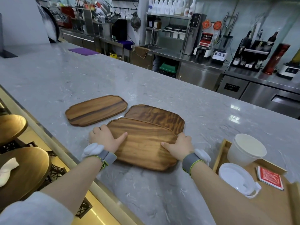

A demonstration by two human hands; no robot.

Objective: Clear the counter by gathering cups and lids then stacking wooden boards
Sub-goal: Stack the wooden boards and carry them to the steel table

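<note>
Three wooden boards lie on the grey marble counter (162, 88). The nearest board (142, 143) is gripped at both short ends: my left hand (105, 137) holds its left end with the thumb on top, and my right hand (178, 146) holds its right end the same way. Its far edge overlaps a second board (155, 116) behind it. A third board (95, 110) lies apart to the left. On a wooden tray (224, 148) at the right stand a stack of white paper cups (246, 150) and a stack of white lids (237, 177).
A red packet (270, 177) lies on the tray beside the lids. A purple cloth (83, 51) sits at the counter's far edge. Round wooden stools (24, 169) stand below the counter at left, one with a white napkin (7, 168). Steel kitchen units and machines fill the background.
</note>
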